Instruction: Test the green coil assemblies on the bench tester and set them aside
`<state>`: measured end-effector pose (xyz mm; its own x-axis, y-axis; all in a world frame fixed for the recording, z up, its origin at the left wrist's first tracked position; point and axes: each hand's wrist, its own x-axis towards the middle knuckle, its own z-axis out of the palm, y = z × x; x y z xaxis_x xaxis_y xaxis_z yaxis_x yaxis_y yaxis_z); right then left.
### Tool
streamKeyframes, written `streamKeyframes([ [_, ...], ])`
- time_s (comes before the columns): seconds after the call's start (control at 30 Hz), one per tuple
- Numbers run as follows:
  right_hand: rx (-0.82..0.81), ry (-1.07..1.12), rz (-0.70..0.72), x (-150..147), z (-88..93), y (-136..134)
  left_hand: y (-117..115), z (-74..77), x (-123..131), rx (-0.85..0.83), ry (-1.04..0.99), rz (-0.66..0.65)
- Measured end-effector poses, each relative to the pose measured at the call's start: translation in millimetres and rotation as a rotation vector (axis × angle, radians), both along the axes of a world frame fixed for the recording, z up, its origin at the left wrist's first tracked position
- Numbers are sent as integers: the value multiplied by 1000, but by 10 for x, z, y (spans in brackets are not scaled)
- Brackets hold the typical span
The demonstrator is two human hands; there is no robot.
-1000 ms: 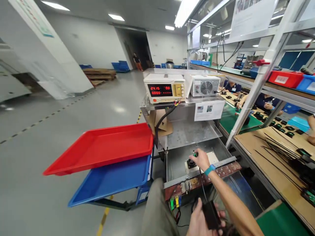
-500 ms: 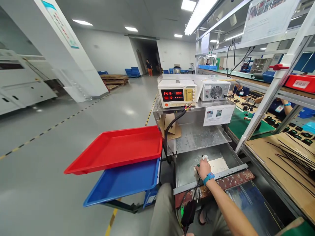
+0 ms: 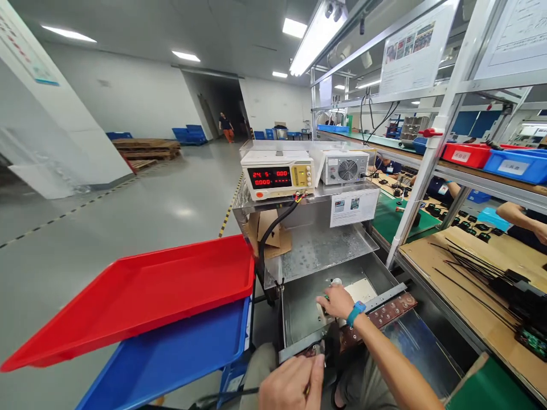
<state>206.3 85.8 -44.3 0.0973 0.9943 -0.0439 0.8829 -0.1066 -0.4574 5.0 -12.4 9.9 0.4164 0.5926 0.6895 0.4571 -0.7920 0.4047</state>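
My left hand (image 3: pixel 293 382) is closed at the bottom of the view, in front of the metal tray. A black cable (image 3: pixel 231 394) runs from the left into its grip; the cable's end is hidden. My right hand (image 3: pixel 338 302), with a blue wristband (image 3: pixel 356 313), reaches into the shallow metal tray (image 3: pixel 299 310). Its fingers are bent together by a small round white part (image 3: pixel 337 282) and a pale plate (image 3: pixel 361 290). A bit of green shows at the fingertips, but what they pinch is hidden. A brown strip with metal studs (image 3: pixel 391 313) lines the tray's front.
A power supply (image 3: pixel 277 176) with red digits stands beside a grey fan unit (image 3: pixel 345 169). Red (image 3: pixel 171 285) and blue (image 3: pixel 183 347) trays stick out at left. Black cabled parts (image 3: pixel 508 290) lie on the right bench. Co-workers sit beyond; a person (image 3: pixel 225 126) is in the doorway.
My left hand has risen into view from the bottom edge with the cable. My right hand stays in the tray. The view has turned right, and the person in the distance has moved.
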Motion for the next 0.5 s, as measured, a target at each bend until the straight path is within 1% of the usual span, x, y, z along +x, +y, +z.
streamKeyframes([
  [0.03,15,19,47,-25,84,-66,11,-1,89,124,71,-82],
  [0.07,21,62,106,-67,160,-147,5,-35,200,212,122,-163],
  [0.1,8,155,178,-124,223,-240,-19,-99,328,270,158,-244],
  [0.13,-33,307,258,-189,273,-341,-61,-188,463,304,184,-328],
  [0.2,-176,728,385,-311,334,-556,-183,-397,713,341,209,-487],
  [0.23,-240,934,399,-352,348,-661,-252,-494,806,341,217,-549],
  [0.27,-274,1096,366,-374,353,-758,-318,-573,867,331,219,-603],
  [0.33,-238,1242,225,-359,341,-924,-420,-652,887,291,203,-691],
  [0.37,-190,1268,161,-331,326,-992,-449,-649,850,241,157,-709],
  [0.4,-143,1276,118,-296,308,-1054,-460,-624,788,164,76,-691],
  [0.43,-101,1268,94,-263,286,-1112,-452,-581,710,62,-34,-632],
  [0.47,-71,1245,88,-237,264,-1169,-425,-529,624,-67,-156,-517],
  [0.5,-50,1216,89,-221,240,-1224,-381,-475,538,-218,-285,-368],
])
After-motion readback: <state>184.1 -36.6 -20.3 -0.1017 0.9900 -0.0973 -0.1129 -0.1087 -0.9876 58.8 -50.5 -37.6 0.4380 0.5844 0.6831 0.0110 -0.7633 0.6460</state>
